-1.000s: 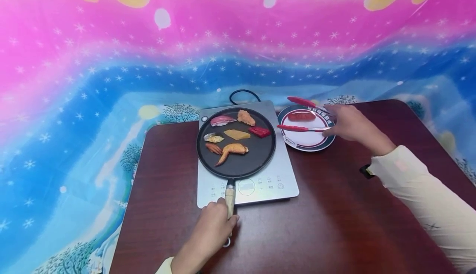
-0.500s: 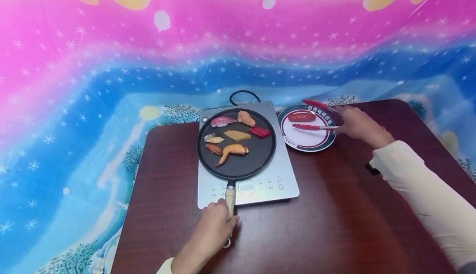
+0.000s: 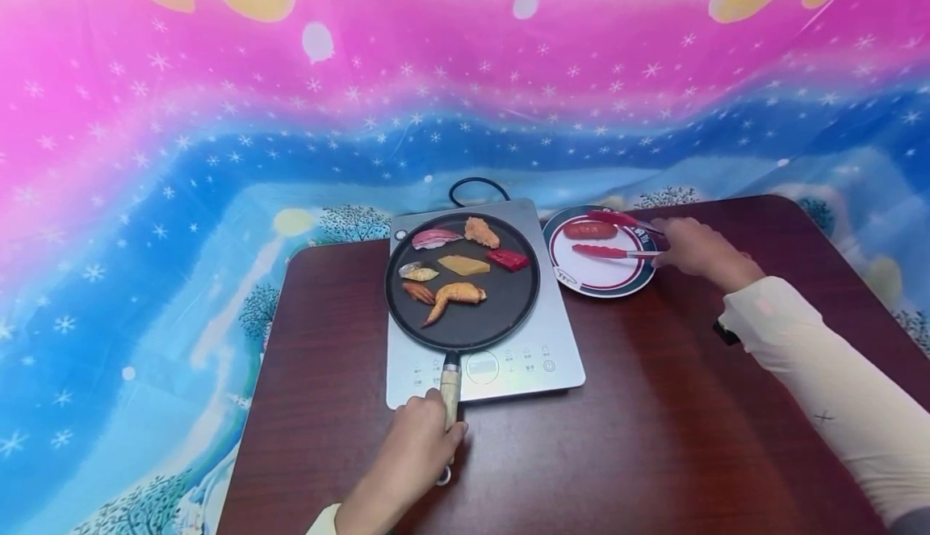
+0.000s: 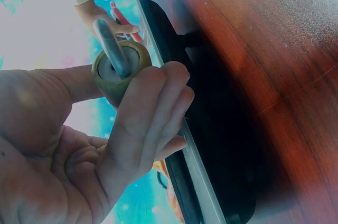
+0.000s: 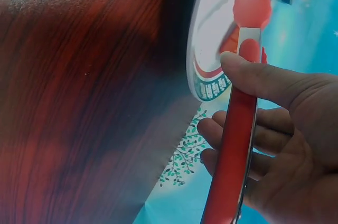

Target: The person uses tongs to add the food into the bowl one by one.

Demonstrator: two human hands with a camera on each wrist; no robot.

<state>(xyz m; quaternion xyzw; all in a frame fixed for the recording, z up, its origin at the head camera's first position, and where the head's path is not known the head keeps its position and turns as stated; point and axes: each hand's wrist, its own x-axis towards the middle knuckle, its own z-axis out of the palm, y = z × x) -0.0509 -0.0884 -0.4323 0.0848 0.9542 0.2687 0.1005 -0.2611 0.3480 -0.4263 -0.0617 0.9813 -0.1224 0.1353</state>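
In the head view my left hand [image 3: 417, 442] grips the handle [image 3: 450, 394] of a round black frying pan [image 3: 501, 309]. Its curled fingers also show round the wooden handle end in the left wrist view. My right hand [image 3: 701, 252] holds red-tipped tongs [image 5: 240, 139], thumb on one arm and fingers behind the other. The tongs' spread tips lie over a white plate [image 3: 592, 277] with a dark rim. A reddish sausage [image 3: 590, 231] rests there, roughly between the two tips; whether they touch it I cannot tell.
Beneath the pan is a silver induction cooker [image 3: 559, 349] with a black cord [image 3: 475, 179] behind. Several food pieces lie in the pan, among them a chicken wing [image 3: 458, 291] and a dark red piece [image 3: 508, 259]. The brown table [image 3: 654, 422] meets a printed cloth backdrop.
My right hand and the tongs have shifted right over the plate, and the gap between the tongs' tips has narrowed. The left hand and the pan stay in place.
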